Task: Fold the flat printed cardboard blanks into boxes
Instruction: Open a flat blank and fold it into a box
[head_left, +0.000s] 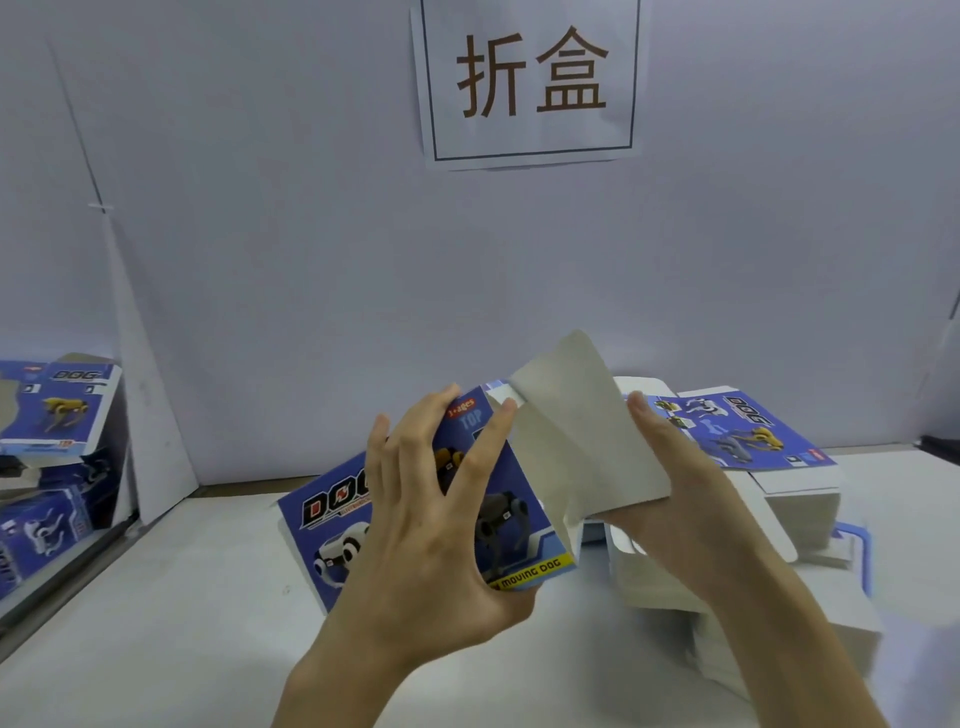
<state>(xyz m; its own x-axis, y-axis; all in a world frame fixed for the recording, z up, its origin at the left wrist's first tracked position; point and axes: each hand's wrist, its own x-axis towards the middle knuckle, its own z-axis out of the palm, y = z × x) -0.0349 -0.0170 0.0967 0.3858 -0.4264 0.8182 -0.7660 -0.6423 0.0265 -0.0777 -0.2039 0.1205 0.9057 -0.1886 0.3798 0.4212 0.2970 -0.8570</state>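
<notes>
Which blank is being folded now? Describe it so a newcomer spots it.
Below the wall sign, mid-table, find the blue DOG blank held between the left hand and right hand. Unlike the flat stack behind, it is bent, grey inside showing.

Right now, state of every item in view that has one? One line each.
Box in hand: partly folded, printed panel toward camera, grey flap raised.
Left hand: grips the printed panel.
Right hand: holds the grey flap.
Stack of blanks: flat, unfolded, on the table at right.
Folded boxes: piled at left.
Paper sign: stuck on the wall.
</notes>
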